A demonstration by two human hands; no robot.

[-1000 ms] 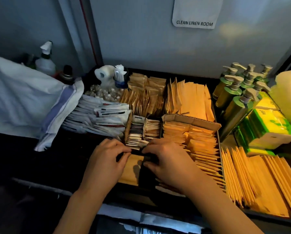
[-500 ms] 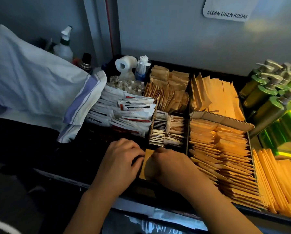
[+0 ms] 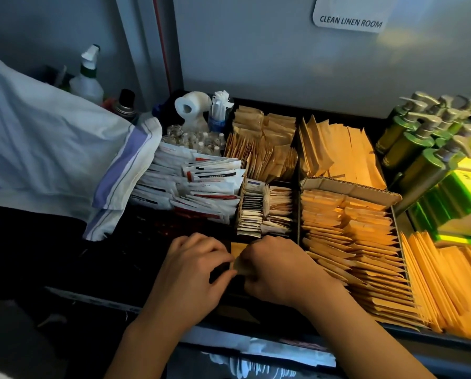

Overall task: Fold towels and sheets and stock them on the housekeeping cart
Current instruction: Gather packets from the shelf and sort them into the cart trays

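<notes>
A folded white towel (image 3: 45, 149) with a purple stripe lies at the left end of the cart tray (image 3: 136, 258), beside white sachets (image 3: 198, 187). My left hand (image 3: 185, 280) and right hand (image 3: 283, 272) meet at the tray's front, each grip curled and pinching one brown paper packet (image 3: 239, 258). Rows of packets (image 3: 349, 242) and green pump bottles (image 3: 420, 149) fill the right.

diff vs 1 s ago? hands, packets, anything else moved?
Both hands drew closer together: the left hand and right hand now pinch one small brown paper packet between their fingertips, where a wider tan piece showed before. The rows of orange paper sachets, the white striped cloth and the green pump bottles stayed put; only the camera shifted.
</notes>
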